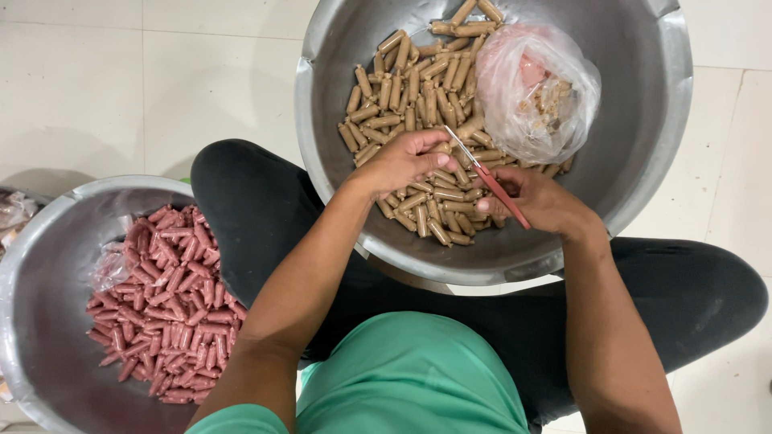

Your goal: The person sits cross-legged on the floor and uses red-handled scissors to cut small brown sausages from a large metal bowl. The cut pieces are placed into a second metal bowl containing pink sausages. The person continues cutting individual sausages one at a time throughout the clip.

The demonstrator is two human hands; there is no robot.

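A big steel bowl (pixel 643 161) in front of me holds several small tan sausages (pixel 402 96) still in their casings. My left hand (pixel 402 161) reaches into the pile and pinches one tan sausage (pixel 441 148) at its fingertips. My right hand (pixel 539 201) grips red-handled scissors (pixel 492 183), their blades pointing up-left toward the sausage in my left hand. A crumpled clear plastic bag (pixel 535 92) with bits inside lies on the sausages at the bowl's right.
A second steel bowl (pixel 48 265) at lower left holds several peeled pink sausages (pixel 165 305) and a scrap of plastic. I sit on a white tiled floor (pixel 96 80) with dark-trousered legs (pixel 257 201) around the bowl, wearing a green shirt.
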